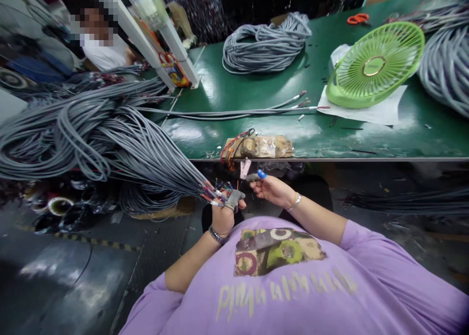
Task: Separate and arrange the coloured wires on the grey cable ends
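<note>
My left hand (224, 215) is closed around a bundle of grey cables (183, 165), near their stripped ends. Thin coloured wires (229, 185) fan out past its fingers, and grey covering wraps part of the fingers. To the right, my right hand (273, 190) is held with its fingers curled together, in front of the table edge. One of its fingertips wears a blue cover (261, 174) and another finger has a grey one. Whatever lies between those fingers is too small to make out. A pale pink clip-like piece (245, 168) is just left of the right fingertips.
A taped block (269, 146) with red and black wires sits at the front edge of the green table (205, 134). Behind are loose cables (227, 114), a cable coil (262, 46), a green fan (375, 66) and orange scissors (358, 19). Another person (104, 51) is at far left.
</note>
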`<state>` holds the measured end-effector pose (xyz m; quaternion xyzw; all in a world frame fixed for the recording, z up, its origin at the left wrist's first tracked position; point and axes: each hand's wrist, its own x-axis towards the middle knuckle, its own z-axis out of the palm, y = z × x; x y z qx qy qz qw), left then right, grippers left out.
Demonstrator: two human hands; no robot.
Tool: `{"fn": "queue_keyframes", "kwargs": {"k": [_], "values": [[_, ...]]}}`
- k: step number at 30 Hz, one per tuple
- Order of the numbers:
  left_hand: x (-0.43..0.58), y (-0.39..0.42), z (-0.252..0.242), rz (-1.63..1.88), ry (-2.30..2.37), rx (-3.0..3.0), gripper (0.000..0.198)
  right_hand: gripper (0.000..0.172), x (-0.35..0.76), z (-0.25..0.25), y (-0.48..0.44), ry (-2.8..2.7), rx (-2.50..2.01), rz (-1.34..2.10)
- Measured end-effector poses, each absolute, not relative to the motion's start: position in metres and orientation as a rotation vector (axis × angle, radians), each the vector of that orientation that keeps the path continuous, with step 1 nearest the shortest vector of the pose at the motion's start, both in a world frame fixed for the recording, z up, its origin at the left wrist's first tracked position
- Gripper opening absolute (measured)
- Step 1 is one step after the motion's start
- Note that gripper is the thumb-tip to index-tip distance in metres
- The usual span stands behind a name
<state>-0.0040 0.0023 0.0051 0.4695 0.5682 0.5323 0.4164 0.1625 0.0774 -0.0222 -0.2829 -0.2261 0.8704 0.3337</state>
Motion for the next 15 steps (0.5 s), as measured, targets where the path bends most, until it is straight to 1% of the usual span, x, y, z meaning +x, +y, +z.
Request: {"fn": "queue_keyframes", "kwargs": {"k": [3,6,9,11,12,13,15], "values": [[-0.005,0.006,0.008,1.284,1.313,1.160,0.034,0.042,0.190,-0.006,0.058,-0.905,-0.709,2.152],[-0.006,0.013,0.017,1.316,1.191,1.071,0.042,0.041,0.220,0.037,0.037,-1.326,-0.607,2.042],[-0.012,0.024,0.036,1.425,1.170,0.910,0.045,0.040,0.235,0.088,0.019,-1.755,-0.270,2.115],[-0.018,0.037,0.049,1.416,1.181,0.832,0.046,0.036,0.230,0.112,0.009,-2.031,0.175,2.113],[-0.022,0.046,0.055,1.422,1.189,0.815,0.047,0.037,0.225,0.119,0.004,-2.111,0.329,2.077],[-0.025,0.056,0.060,1.435,1.197,0.808,0.048,0.041,0.219,0.124,-0.002,-2.170,0.399,2.034],[-0.030,0.078,0.065,1.457,1.231,0.821,0.049,0.047,0.208,0.126,-0.011,-2.301,0.317,1.943]]}}
